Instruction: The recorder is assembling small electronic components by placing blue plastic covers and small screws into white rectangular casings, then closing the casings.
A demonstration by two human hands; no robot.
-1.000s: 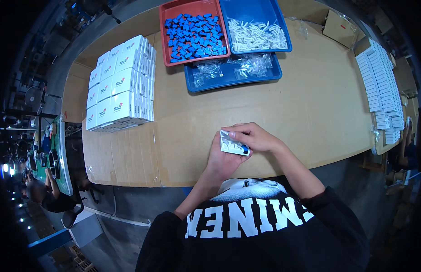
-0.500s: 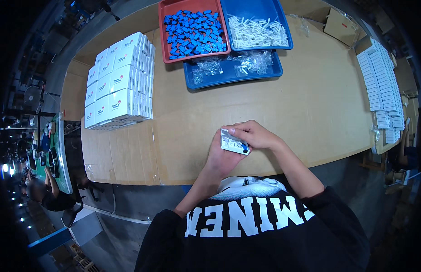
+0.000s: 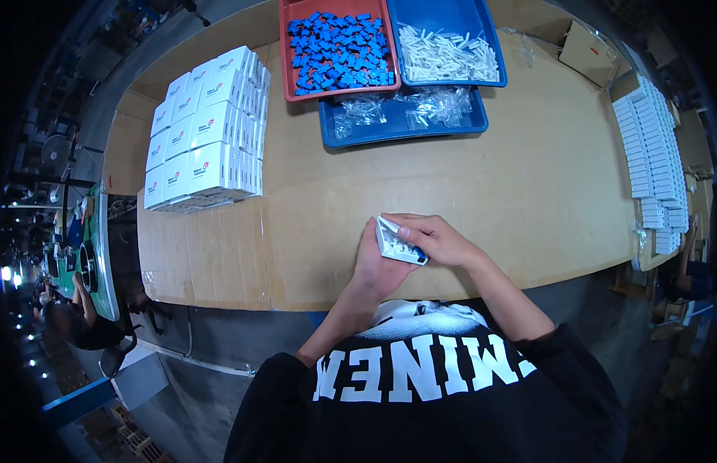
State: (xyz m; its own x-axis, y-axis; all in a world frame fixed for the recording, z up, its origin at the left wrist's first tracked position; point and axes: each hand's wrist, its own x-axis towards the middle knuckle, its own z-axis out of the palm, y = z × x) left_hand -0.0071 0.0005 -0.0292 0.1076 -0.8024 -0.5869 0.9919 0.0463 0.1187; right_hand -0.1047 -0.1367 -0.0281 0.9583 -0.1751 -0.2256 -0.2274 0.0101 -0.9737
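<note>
A small white box (image 3: 388,247) rests in my left hand (image 3: 376,272), whose palm and fingers are wrapped round it from the left and below. It holds small white pieces and a blue piece (image 3: 420,255) at its right corner. From the right, my right hand (image 3: 445,241) reaches over the box, with its thumb on a white flap or piece (image 3: 389,224) along the top edge. Its other fingers curl round the far side and are partly hidden. Both hands are closed on the box just above the near part of the cardboard-covered table (image 3: 335,262).
Stacked white boxes (image 3: 208,123) stand at the left, and more small white boxes (image 3: 644,147) at the right edge. Toward the back are a red tray (image 3: 289,94) of blue pieces, a blue tray (image 3: 501,73) of white pieces and a lower blue tray (image 3: 405,139) with clear bags.
My right thumb has shifted on the box, and a white flap or piece now slants across its top. The box looks slightly more tilted. The view has shifted a little.
</note>
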